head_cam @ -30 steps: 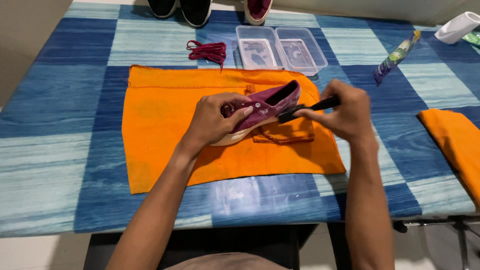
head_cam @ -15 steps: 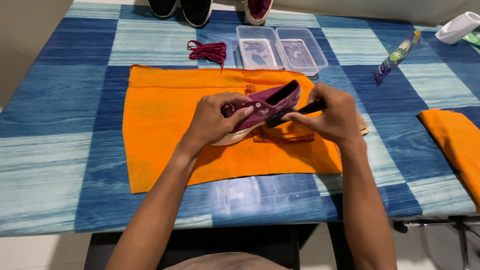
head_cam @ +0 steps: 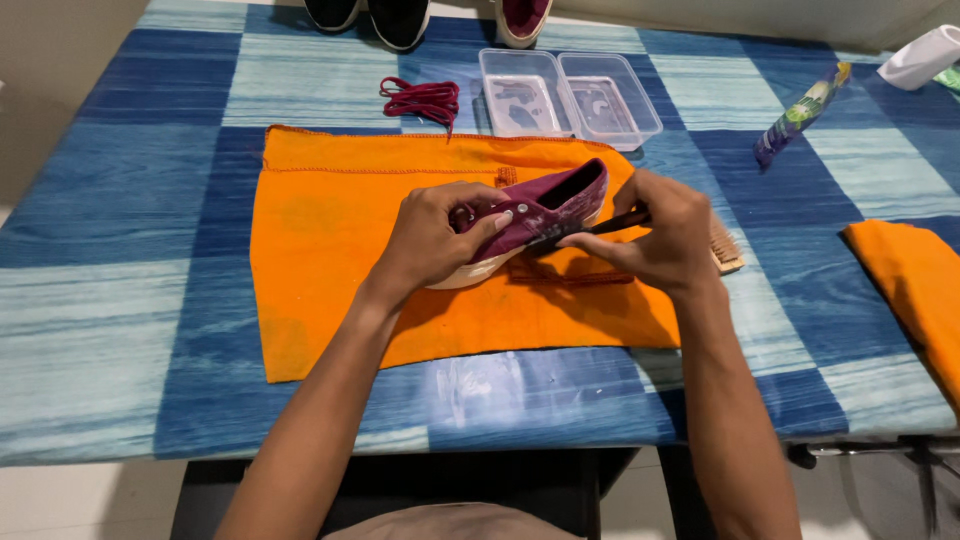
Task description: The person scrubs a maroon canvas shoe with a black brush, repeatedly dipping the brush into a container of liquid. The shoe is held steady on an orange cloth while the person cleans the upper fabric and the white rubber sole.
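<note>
A maroon shoe with a white sole lies tilted on its side on an orange cloth. My left hand grips the toe end of the shoe and holds it up. My right hand holds a thin dark brush whose tip touches the side of the shoe. A wooden brush lies just behind my right hand, partly hidden by it.
Maroon laces and two clear plastic tubs sit beyond the cloth. A tube lies at the right, a second orange cloth at the right edge. Other shoes stand at the far table edge.
My right hand has moved left with the dark brush, from off the heel end toward the shoe's side. My left hand and the shoe have stayed in place.
</note>
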